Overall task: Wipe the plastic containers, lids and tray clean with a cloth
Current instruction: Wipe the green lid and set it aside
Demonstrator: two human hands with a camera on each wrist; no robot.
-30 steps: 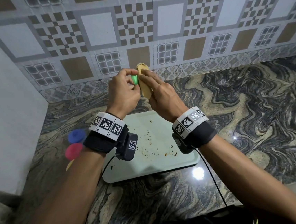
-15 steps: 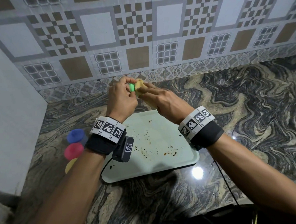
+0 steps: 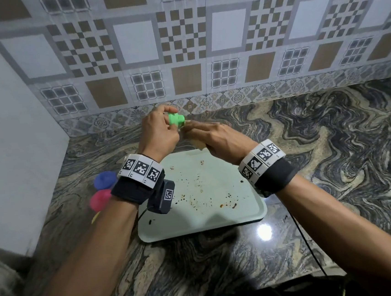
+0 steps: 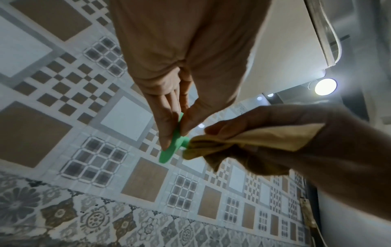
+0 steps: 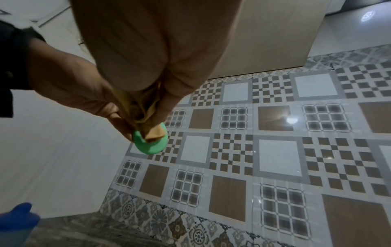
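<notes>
A green lid (image 3: 176,120) is held in the air above the far edge of the tray (image 3: 204,223), pinched edge-on between thumb and fingers of the left hand (image 3: 158,132); its knob points right, toward the cloth (image 4: 243,142). The right hand (image 3: 215,138) grips the bunched tan cloth, whose tip presses on the lid's knobbed face. At far left, three more coloured pieces lie in a row near the white side wall: one blue lid (image 3: 104,179), one pink lid (image 3: 100,199) and a sliver of a yellow one (image 3: 95,217), mostly hidden by the left forearm. One pale green tray sits on the marbled worktop (image 3: 334,158) under both wrists, its long side running left to right, speckled with brown crumbs. The worktop right of the tray lies bare up to the tiled wall.
</notes>
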